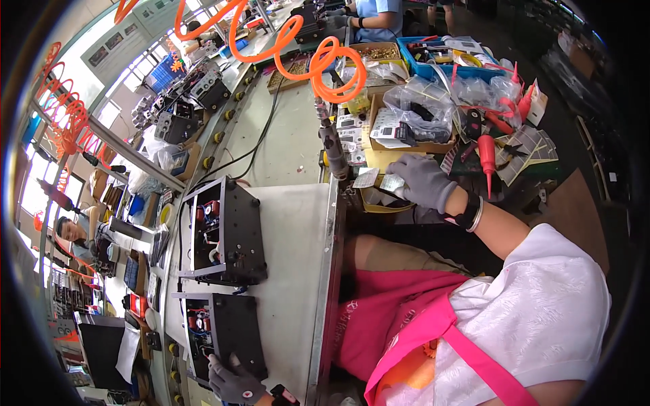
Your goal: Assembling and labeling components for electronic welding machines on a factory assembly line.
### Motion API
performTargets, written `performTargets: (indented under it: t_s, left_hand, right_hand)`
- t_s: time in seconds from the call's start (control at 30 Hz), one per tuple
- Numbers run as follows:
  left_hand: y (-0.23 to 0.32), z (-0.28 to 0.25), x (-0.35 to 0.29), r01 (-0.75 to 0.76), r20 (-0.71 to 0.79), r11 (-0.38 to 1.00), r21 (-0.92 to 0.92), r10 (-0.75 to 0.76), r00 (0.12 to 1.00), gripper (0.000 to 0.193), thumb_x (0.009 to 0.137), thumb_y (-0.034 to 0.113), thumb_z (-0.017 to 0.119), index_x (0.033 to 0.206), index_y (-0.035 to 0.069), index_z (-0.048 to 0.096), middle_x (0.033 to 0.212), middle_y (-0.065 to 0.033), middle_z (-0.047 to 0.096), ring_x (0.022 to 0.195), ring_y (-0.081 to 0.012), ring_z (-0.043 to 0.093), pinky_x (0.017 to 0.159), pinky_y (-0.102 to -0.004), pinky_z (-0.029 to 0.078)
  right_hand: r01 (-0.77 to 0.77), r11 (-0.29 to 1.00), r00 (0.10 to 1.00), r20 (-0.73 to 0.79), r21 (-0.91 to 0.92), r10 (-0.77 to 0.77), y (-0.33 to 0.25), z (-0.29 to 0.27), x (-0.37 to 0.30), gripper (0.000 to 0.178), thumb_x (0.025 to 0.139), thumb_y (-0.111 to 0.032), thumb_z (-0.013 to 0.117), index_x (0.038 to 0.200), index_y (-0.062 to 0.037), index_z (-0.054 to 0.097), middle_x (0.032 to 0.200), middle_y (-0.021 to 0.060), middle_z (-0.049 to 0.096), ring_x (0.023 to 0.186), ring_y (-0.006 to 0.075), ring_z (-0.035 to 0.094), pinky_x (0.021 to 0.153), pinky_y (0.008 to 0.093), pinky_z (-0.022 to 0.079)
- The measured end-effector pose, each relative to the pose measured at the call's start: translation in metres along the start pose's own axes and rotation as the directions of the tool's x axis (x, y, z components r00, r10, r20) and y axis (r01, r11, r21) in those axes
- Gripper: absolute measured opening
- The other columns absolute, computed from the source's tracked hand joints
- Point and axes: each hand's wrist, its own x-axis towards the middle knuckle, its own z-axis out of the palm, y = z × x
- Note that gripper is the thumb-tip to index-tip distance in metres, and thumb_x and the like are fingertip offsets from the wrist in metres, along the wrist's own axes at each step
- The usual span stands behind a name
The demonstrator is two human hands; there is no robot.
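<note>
Head view: two black units (244, 331) on the surface (291, 237) are fitted inside but left open; one is touched by the left hand (233, 384), fingers parted; whether paper (393, 183) is gripped by the right hand (425, 183) cannot be told.

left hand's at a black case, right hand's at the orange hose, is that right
No, the right hand is at a small pale sheet, not the orange hose, in the head view; the left hand is at a black case.
</note>
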Motion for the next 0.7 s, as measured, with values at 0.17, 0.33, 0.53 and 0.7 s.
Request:
performTargets:
  t_s: [0.17,0.33,0.53,0.7]
  left_hand:
    - [0.006,-0.005,-0.002,0.036,0.046,0.999,-0.027,-0.035,0.998,0.049,0.084,0.054,0.055,0.110,0.013,0.063,0.089,-0.0104,0.063,0.079,-0.0304,0.060,0.066,-0.0431,0.049]
    - [0.053,-0.018,-0.010,-0.035,-0.125,0.999,-0.011,0.034,0.992,0.046,0.088,0.043,0.057,0.116,0.006,0.058,0.105,-0.0110,0.056,0.097,-0.0312,0.056,0.079,-0.0427,0.048]
    - [0.147,-0.037,-0.034,0.264,0.229,0.721,-0.640,-0.149,0.962,0.044,0.087,0.037,0.061,0.112,0.001,0.058,0.106,-0.0137,0.056,0.102,-0.0311,0.054,0.085,-0.0421,0.045]
    - [0.179,-0.037,-0.018,0.650,0.650,0.038,-0.759,0.094,0.754,0.045,0.090,0.040,0.057,0.104,-0.003,0.061,0.098,-0.0129,0.061,0.092,-0.0263,0.058,0.083,-0.0369,0.045]
  right_hand:
    - [-0.049,0.915,0.999,-0.011,-0.401,0.049,0.012,0.027,-0.022,0.056,0.066,-0.028,0.073,0.116,-0.0144,0.053,0.099,0.0089,0.052,0.089,0.0286,0.055,0.074,0.0404,0.045]
    - [0.107,0.953,0.960,-0.218,-0.283,-0.173,0.058,0.064,-0.018,0.024,0.073,-0.020,0.070,0.094,-0.0106,0.064,0.080,0.0046,0.054,0.076,0.0204,0.055,0.068,0.0344,0.045]
    - [-0.120,0.059,0.617,0.028,0.991,0.787,0.065,0.065,-0.034,0.007,0.087,-0.012,0.062,0.084,-0.0054,0.064,0.073,-0.0027,0.059,0.056,0.0056,0.055,0.047,0.0211,0.042]
    - [0.349,0.860,0.921,-0.306,0.371,-0.242,-0.040,0.013,-0.032,0.017,0.079,-0.014,0.066,0.094,-0.0057,0.065,0.090,0.0114,0.065,0.083,0.0236,0.065,0.070,0.0316,0.052]
